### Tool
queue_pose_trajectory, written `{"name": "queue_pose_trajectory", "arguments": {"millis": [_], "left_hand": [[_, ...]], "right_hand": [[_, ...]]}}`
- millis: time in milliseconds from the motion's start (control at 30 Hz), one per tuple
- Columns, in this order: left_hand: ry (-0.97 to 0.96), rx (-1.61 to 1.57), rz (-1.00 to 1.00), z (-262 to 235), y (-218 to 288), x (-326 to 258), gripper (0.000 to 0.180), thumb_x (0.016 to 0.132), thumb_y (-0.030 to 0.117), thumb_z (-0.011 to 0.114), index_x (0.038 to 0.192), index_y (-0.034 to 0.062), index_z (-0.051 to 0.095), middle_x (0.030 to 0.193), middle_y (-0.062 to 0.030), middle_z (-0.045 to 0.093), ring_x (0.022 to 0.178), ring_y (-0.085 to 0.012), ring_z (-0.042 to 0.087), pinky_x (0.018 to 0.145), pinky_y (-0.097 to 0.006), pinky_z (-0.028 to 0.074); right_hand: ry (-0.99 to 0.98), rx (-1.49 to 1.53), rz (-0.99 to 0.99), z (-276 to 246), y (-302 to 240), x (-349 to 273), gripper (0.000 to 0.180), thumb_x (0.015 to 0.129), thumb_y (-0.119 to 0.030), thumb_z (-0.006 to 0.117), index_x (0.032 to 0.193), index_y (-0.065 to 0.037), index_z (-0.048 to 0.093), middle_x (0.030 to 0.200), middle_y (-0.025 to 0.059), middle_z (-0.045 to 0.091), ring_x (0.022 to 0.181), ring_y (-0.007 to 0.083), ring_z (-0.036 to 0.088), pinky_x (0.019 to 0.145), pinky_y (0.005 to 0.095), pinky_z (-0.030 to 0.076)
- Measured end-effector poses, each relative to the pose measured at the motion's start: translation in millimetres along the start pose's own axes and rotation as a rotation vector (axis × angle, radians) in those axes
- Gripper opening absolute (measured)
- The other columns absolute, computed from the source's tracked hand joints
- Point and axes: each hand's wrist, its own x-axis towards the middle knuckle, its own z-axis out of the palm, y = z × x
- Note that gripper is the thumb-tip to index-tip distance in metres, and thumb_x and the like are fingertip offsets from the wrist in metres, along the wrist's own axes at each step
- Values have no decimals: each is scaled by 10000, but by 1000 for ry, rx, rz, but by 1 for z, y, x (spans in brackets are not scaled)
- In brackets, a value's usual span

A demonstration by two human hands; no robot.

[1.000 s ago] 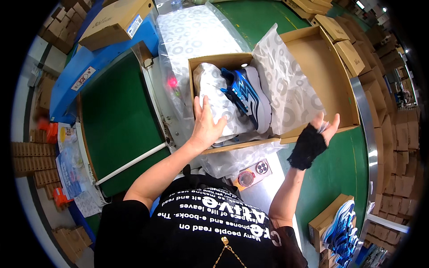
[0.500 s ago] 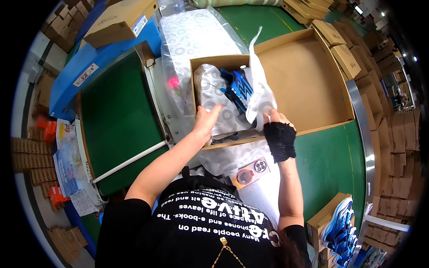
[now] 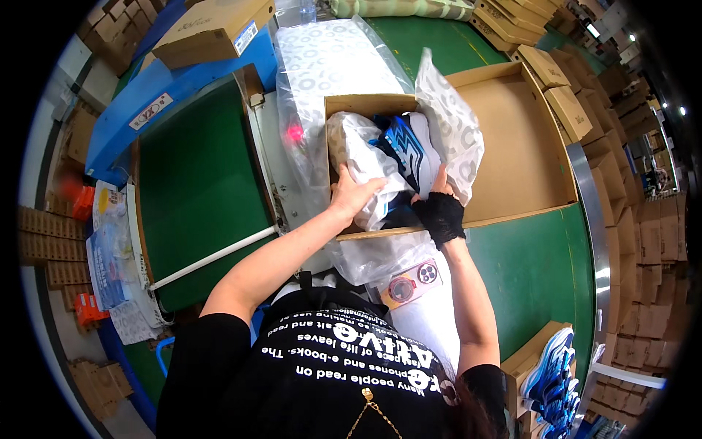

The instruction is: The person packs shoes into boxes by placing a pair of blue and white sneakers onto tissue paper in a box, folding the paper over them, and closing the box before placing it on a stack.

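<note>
An open cardboard shoe box (image 3: 351, 106) lies in front of me with its lid (image 3: 523, 146) folded out to the right. Inside sits a blue and white sneaker (image 3: 406, 146) among white patterned wrapping paper (image 3: 453, 124). My left hand (image 3: 352, 196) presses flat on the paper on the left side of the box. My right hand (image 3: 439, 208), in a black fingerless glove, grips the right sheet of paper at the box's near edge and folds it over the sneaker.
A stack of patterned paper sheets (image 3: 329, 51) lies behind the box. A green conveyor belt (image 3: 197, 190) runs at left, a pink phone (image 3: 413, 282) lies near my body, more blue sneakers (image 3: 552, 377) sit at lower right, flat boxes (image 3: 563, 80) are stacked at right.
My right hand came in from the right edge of the lid, took the right paper sheet and pulled it left over the sneaker. My left hand stayed on the left paper.
</note>
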Motion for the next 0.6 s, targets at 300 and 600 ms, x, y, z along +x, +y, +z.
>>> {"name": "queue_pose_trajectory", "arguments": {"millis": [300,600], "left_hand": [[-624,-577,-281,-43,125,-16,378,776,447,447,1003,171,566,903,-37,601,811,-190,577,708,-467,443],[-576,-570,-81,-52,212,-50,375,729,376,569,1004,123,543,990,-74,558,889,-194,530,743,-446,422]], "right_hand": [[461,39,-437,-91,-20,55,503,674,-296,629,1070,-19,488,884,207,576,824,357,559,710,380,449],[555,122,-322,-154,-26,69,525,729,-305,667,1105,21,501,997,197,577,930,247,548,815,318,413]]}}
